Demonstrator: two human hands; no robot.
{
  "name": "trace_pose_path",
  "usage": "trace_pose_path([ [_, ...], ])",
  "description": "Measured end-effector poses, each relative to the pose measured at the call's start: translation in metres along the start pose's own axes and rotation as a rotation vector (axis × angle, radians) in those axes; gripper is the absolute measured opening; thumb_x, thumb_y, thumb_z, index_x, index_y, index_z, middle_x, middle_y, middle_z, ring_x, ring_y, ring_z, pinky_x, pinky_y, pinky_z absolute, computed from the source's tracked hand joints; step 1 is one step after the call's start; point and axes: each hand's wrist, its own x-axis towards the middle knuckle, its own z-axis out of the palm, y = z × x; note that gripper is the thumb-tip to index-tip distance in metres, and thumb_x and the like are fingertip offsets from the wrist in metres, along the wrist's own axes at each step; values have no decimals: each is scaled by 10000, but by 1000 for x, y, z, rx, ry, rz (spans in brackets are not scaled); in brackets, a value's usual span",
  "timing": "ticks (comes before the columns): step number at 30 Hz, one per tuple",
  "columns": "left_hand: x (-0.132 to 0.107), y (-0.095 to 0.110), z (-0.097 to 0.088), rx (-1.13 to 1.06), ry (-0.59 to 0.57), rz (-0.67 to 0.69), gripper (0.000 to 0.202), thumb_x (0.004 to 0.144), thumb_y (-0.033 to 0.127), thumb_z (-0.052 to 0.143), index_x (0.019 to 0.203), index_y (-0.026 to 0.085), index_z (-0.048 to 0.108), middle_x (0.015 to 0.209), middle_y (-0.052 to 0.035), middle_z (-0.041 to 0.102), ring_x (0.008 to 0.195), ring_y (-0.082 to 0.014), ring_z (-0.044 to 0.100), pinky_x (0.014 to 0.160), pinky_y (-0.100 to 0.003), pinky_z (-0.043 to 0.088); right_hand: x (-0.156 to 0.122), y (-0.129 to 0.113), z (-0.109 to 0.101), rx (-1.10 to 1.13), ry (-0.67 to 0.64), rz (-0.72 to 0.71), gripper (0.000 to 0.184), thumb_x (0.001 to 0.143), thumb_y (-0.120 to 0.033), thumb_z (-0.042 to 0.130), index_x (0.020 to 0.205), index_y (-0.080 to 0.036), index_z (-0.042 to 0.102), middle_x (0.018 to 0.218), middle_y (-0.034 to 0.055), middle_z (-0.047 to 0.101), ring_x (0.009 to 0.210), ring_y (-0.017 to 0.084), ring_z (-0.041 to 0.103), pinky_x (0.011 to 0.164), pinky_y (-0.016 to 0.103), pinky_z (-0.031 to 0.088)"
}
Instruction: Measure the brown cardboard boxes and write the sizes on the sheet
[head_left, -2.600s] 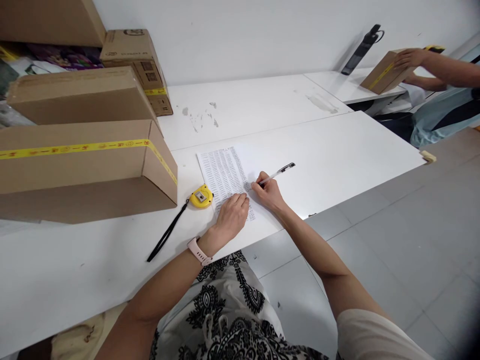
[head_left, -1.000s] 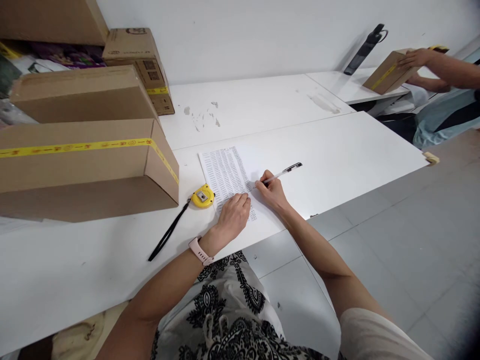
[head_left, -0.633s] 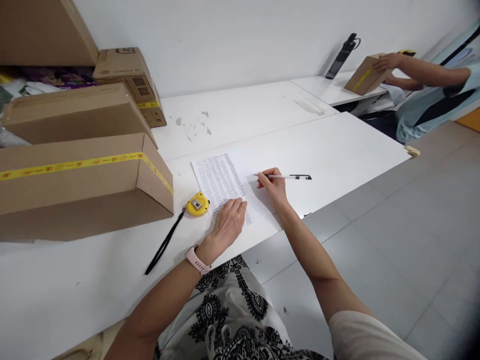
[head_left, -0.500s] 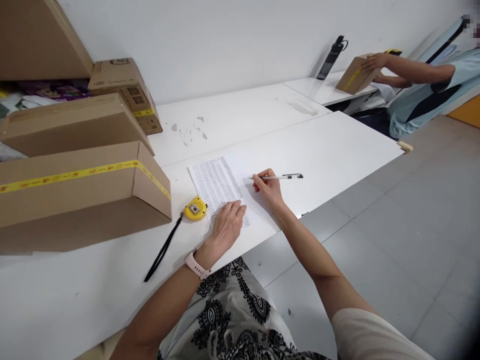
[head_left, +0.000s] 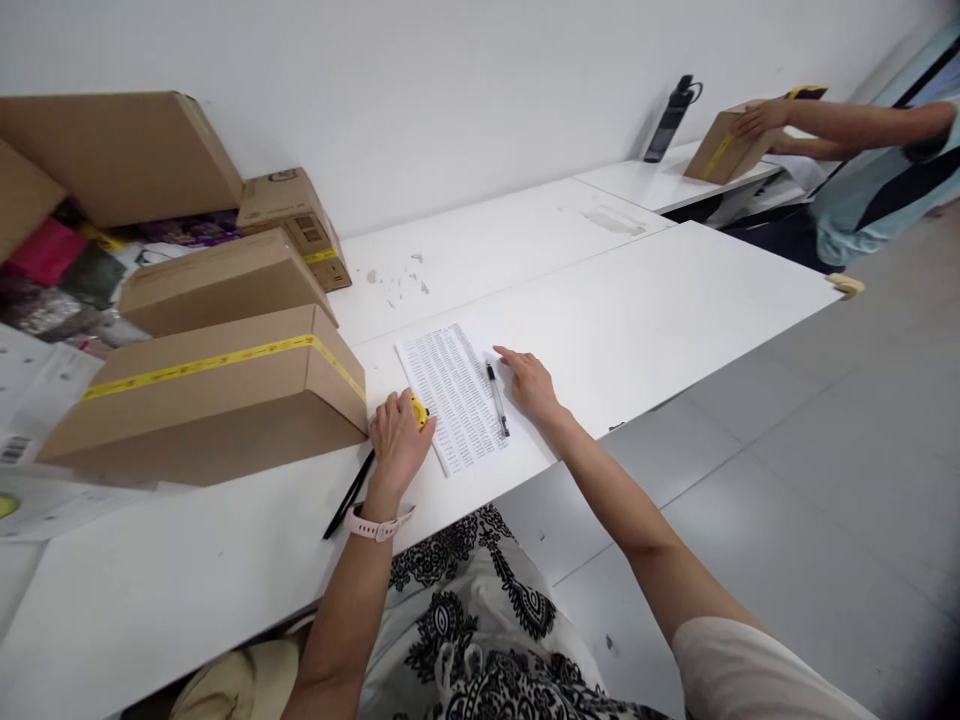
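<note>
My left hand [head_left: 400, 437] is wrapped over a yellow tape measure [head_left: 419, 411], which lies on the white table beside a printed sheet [head_left: 448, 390]; most of the tape measure is hidden under the fingers. Its black wrist strap [head_left: 349, 497] trails toward the table's front edge. On the right part of the sheet lies a pen [head_left: 497, 400] with a clear barrel and black ends. Just right of the pen rests my right hand [head_left: 529, 385], holding nothing, index finger stretched out and the other fingers partly curled.
Taped cardboard boxes [head_left: 225, 385] stand close by my left hand, with more boxes and plastic-wrapped goods behind. A dark bottle [head_left: 670, 120] stands at the far right. Beyond the table [head_left: 660, 300], a co-worker's hands [head_left: 763, 118] hold a small carton [head_left: 720, 148].
My right hand has let go of the pen, which now lies on the sheet. My left hand has moved left off the paper onto the tape measure. The view has turned slightly left.
</note>
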Motion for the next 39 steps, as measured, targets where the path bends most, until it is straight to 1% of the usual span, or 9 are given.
trace_pose_path([
  [8, -44, -1, -25, -583, 78, -98, 612, 766, 275, 750, 1324, 178, 521, 1142, -129, 687, 1003, -252, 649, 938, -448, 520, -15, -25, -11, 110, 301, -4, 376, 960, -240, 395, 1200, -158, 672, 1106, 153, 732, 1052, 315, 607, 939, 479, 480],
  [12, -83, -16, -66, -1059, 7, -108, 656, 765, 323, 747, 1357, 215, 486, 1094, -82, 715, 899, -182, 680, 812, -322, 545, -45, -80, -9, 456, 148, -110, 294, 973, -390, 489, 1103, -229, 697, 1072, 112, 735, 985, 271, 665, 886, 447, 534],
  [14, -98, -41, -90, -1153, 208, -185, 588, 759, 344, 746, 1293, 215, 538, 1099, -80, 711, 908, -184, 685, 778, -290, 543, -53, -107, -1, 624, -44, -96, 340, 967, -454, 510, 1171, -243, 682, 1181, 108, 714, 1045, 266, 669, 894, 444, 550],
  [18, -105, -124, -137, -1093, 1065, -367, 329, 782, 389, 629, 1058, 221, 568, 1006, -5, 650, 866, -144, 669, 775, -256, 528, -47, -152, 25, 774, -314, -23, 659, 925, -597, 544, 1506, -301, 449, 1582, 117, 425, 1406, 310, 462, 1117, 529, 422],
  [20, -100, -167, -157, -1100, 1276, -471, 218, 759, 359, 563, 919, 217, 520, 911, 36, 601, 815, -113, 647, 746, -217, 503, -37, -170, 38, 842, -414, -3, 833, 889, -659, 564, 1595, -318, 282, 1671, 103, 244, 1512, 318, 299, 1188, 552, 324],
  [24, -85, -220, -176, -1198, 1129, -562, 230, 756, 430, 497, 806, 206, 491, 745, 41, 556, 678, -115, 612, 617, -205, 470, -19, -203, 64, 921, -486, 17, 1065, 805, -711, 639, 1634, -309, 105, 1706, 69, 60, 1571, 306, 81, 1251, 561, 168],
  [28, -79, -225, -179, -1374, 877, -630, 321, 752, 500, 501, 787, 188, 567, 708, -19, 623, 641, -167, 634, 582, -268, 506, -16, -228, 73, 936, -479, -27, 1076, 814, -711, 614, 1638, -249, 97, 1701, 95, 106, 1559, 317, 152, 1236, 530, 238],
  [34, -112, -188, -217, -1567, 801, -474, 299, 749, 483, 611, 864, 213, 669, 818, -14, 716, 757, -183, 694, 708, -300, 595, -27, -238, 4, 527, -153, -130, 814, 862, -653, 589, 1548, -275, 366, 1303, 135, 652, 1141, 362, 606, 863, 469, 505],
  [39, -135, -159, -230, -1478, 731, -557, 248, 753, 420, 652, 851, 194, 678, 847, -23, 733, 738, -205, 709, 713, -365, 628, -24, -231, -40, 162, -139, -50, 550, 899, -654, 533, 1150, -187, 680, 787, 123, 690, 737, 291, 629, 632, 365, 419],
])
